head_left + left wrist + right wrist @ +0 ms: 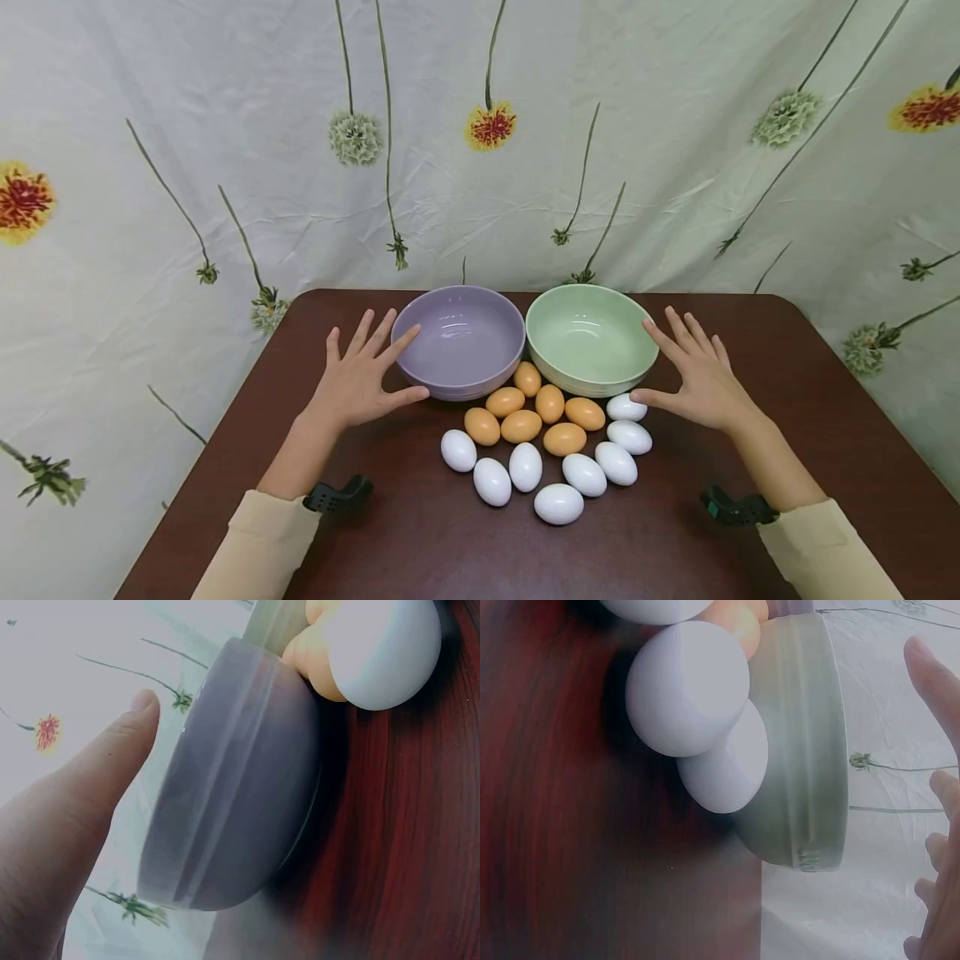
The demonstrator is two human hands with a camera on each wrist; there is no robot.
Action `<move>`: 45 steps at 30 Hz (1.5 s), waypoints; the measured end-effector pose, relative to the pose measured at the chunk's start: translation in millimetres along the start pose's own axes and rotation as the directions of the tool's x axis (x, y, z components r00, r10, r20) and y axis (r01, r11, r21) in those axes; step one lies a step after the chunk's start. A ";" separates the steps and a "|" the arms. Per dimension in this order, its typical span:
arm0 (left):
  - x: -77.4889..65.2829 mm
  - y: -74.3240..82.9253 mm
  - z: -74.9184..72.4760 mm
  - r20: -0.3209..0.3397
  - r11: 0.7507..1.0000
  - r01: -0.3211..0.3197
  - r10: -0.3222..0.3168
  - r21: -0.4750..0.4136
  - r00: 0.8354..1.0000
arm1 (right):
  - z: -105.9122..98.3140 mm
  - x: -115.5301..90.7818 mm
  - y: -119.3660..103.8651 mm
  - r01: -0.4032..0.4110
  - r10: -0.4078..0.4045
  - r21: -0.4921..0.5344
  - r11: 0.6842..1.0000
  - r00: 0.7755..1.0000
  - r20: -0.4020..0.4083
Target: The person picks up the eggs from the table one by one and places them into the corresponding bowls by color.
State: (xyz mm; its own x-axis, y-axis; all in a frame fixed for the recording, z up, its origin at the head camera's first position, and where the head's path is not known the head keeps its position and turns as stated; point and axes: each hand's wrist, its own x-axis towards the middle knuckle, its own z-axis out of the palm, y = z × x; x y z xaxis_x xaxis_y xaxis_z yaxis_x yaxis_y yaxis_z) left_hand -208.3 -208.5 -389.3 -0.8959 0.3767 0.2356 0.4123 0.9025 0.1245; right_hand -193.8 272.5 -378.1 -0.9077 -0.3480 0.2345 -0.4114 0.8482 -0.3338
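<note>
With fingers spread, my left hand [358, 379] hovers at the left side of a purple bowl [461, 342] and holds nothing. My right hand [701, 375], spread as well and holding nothing, is at the right side of a light green bowl [592, 337]. Both bowls stand side by side, with nothing inside. Several brown eggs [521, 426] lie grouped in front of them. Several white eggs [558, 504] form a curved row nearer to me and up the right side. One white egg [724, 761] sits beside the green bowl, close to my right thumb in the head view.
Everything rests on a dark reddish-brown table [450, 550] with rounded far corners. Behind its far edge hangs a pale cloth [420, 192] printed with flowers. A black strap [337, 494] is on my left wrist, and another black strap [738, 507] is on my right.
</note>
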 end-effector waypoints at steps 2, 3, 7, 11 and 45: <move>-0.3 -1.0 2.8 -0.010 1.000 0.008 -0.008 -0.024 1.000 | 1.8 -0.8 0.3 -0.004 0.004 0.021 1.000 1.000 -0.010; -0.4 -1.7 4.5 -0.016 0.999 0.013 -0.014 -0.040 1.000 | 2.8 -1.3 0.5 -0.003 0.004 0.035 0.999 1.000 -0.018; 0.1 -4.7 12.0 -0.046 0.990 0.048 -0.054 -0.132 0.997 | 8.6 -4.5 2.6 -0.010 0.017 0.116 0.993 0.998 -0.064; 1.0 -7.6 20.2 -0.071 0.975 0.083 -0.099 -0.205 0.992 | 15.5 -9.2 5.2 -0.055 0.074 0.243 0.968 0.995 -0.068; 3.7 -8.9 72.2 -0.132 0.649 0.059 -0.241 -0.758 0.961 | 75.3 -25.5 12.7 -0.235 0.275 0.702 0.672 0.960 0.057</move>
State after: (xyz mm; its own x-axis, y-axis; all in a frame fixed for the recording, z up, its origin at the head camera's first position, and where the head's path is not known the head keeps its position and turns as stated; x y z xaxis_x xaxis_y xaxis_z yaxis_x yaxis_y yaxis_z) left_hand -227.3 -200.1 -459.1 -0.9389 0.1167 0.3238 0.3406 0.4501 0.8254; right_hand -182.0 262.1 -457.1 -0.9891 -0.1231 0.0812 -0.1218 0.3716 -0.9204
